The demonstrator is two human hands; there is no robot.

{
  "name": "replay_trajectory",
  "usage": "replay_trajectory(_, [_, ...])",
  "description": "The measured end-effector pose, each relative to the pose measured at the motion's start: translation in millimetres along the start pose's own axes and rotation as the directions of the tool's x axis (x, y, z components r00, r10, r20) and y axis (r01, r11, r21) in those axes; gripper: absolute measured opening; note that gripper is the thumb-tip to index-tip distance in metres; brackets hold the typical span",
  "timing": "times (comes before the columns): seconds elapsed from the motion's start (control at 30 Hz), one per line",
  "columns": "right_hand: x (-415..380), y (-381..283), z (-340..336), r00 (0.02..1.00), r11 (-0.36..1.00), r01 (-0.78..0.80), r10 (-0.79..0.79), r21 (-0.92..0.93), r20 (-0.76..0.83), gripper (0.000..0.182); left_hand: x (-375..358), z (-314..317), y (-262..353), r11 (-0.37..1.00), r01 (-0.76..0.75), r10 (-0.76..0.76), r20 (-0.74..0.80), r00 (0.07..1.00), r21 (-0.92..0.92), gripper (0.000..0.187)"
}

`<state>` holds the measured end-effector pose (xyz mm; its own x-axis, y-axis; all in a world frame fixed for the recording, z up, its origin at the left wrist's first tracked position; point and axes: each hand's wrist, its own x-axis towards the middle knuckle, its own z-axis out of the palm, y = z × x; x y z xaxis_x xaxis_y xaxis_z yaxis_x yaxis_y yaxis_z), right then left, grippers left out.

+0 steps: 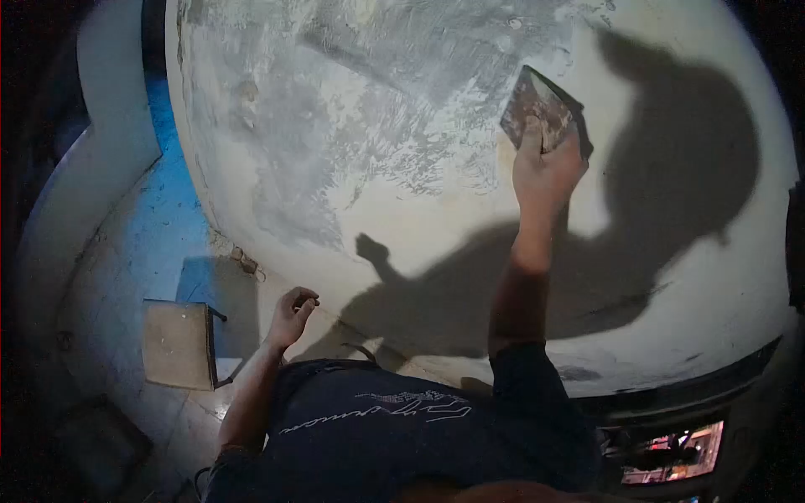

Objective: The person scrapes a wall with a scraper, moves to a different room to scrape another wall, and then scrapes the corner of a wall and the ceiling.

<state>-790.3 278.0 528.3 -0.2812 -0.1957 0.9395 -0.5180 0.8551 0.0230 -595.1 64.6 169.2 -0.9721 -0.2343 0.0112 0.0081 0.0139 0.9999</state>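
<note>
In my right hand (549, 163) is a flat, plaster-smeared trowel (537, 101), its face close to the wall (402, 214). The thumb and fingers close on its lower part. Grey, streaky plaster (335, 117) covers the upper left and middle of the wall, with paler areas below and to the right. My left hand (293, 317) hangs low in front of my body, away from the wall's plastered part, with its fingers curled. Whether it holds something small is too unclear to tell.
A stool with a tan seat (178, 345) stands on the floor at the left. Blue light falls on the floor (163, 218) beside the wall's edge. My shadow (671, 159) covers the wall's right side. A lit screen-like panel (675, 457) shows at the lower right.
</note>
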Motion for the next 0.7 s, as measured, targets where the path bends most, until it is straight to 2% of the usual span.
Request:
replay_trajectory(0.03, [-0.5,-1.9,-5.2,1.0,1.0,0.016,-0.016,0.007,-0.016,0.022,5.2,-1.5,0.2,1.0,-0.018,0.018,-0.013,1.0,-0.007,0.017])
replay_trajectory(0.07, [-0.7,-11.7,-16.3,0.993,0.956,0.024,0.011,0.294,-0.118,0.024,4.1,-4.4,-2.6,1.0,-0.003,0.003,-0.03,1.0,-0.012,0.017])
replay_trajectory(0.1, [-5.3,-15.7,-23.2,0.98,0.835,0.038,0.075,0.55,-0.182,0.025,-4.2,-6.5,-7.9,0.999,0.034,-0.034,-0.033,0.999,-0.014,0.017])
replay_trajectory(0.13, [-1.5,-8.7,-15.7,0.991,0.939,-0.12,0.132,0.322,-0.016,0.027,-2.5,-8.7,-21.9,0.999,0.004,-0.006,-0.048,0.999,-0.045,0.017])
replay_trajectory(0.2, [-5.4,-7.6,-6.3,0.999,0.999,-0.023,0.024,0.047,-0.026,0.027,-7.2,-10.3,-8.3,1.0,0.012,-0.013,-0.02,1.0,-0.026,0.017])
replay_trajectory(0.23, [-6.6,-10.4,-13.2,1.0,1.0,0.002,-0.002,0.0,0.012,0.027,-4.7,-10.1,-2.4,1.0,-0.002,0.001,-0.028,1.0,-0.03,0.017])
replay_trajectory(0.27, [-7.4,-14.6,-14.4,1.0,1.0,0.012,-0.012,0.009,-0.003,0.027,-5.1,-10.6,-4.1,0.999,0.04,-0.04,-0.022,0.999,-0.026,0.017])
replay_trajectory(0.33, [-21.6,-18.5,-19.8,0.97,0.892,-0.106,0.191,0.44,-0.152,0.027,-1.2,-13.1,-6.8,0.999,0.015,-0.017,-0.065,0.998,-0.034,0.017])
replay_trajectory(0.37, [-21.5,-16.8,-15.7,0.971,0.892,-0.113,0.193,0.439,-0.143,0.027,-3.1,-12.4,-10.9,0.999,-0.001,-0.002,-0.084,0.996,-0.036,0.017])
replay_trajectory(0.43, [-22.0,-6.3,-15.8,0.98,0.978,-0.199,0.199,0.067,0.011,0.027,-8.0,-10.3,-16.1,0.998,-0.012,0.006,-0.089,0.996,-0.066,0.017])
replay_trajectory(0.47, [-26.6,-3.3,-24.1,0.99,0.987,-0.119,0.127,0.109,-0.064,0.024,-8.5,-11.1,-6.6,0.999,0.0,-0.003,-0.052,0.999,-0.048,0.017])
replay_trajectory(0.5, [-24.7,-2.2,-24.1,0.99,0.987,-0.115,0.123,0.111,-0.071,0.024,-5.0,-11.7,-0.8,1.0,0.007,-0.008,-0.021,1.0,-0.03,0.016])
replay_trajectory(0.57, [-26.7,0.1,-27.6,0.987,0.961,-0.035,0.075,0.273,-0.14,0.022,-4.3,-9.1,-14.1,0.999,0.009,-0.009,-0.016,1.0,-0.043,0.015])
replay_trajectory(0.63, [-22.2,-1.3,-12.7,0.996,0.997,-0.072,0.073,0.029,-0.05,0.024,-0.3,-8.3,-19.4,1.0,-0.012,0.013,0.028,1.0,-0.029,0.022])
replay_trajectory(0.7, [-19.7,-13.1,-31.8,0.992,0.98,-0.119,0.123,0.159,-0.013,0.025,1.7,-5.0,-7.9,1.0,-0.021,0.021,0.043,0.999,-0.014,0.02])
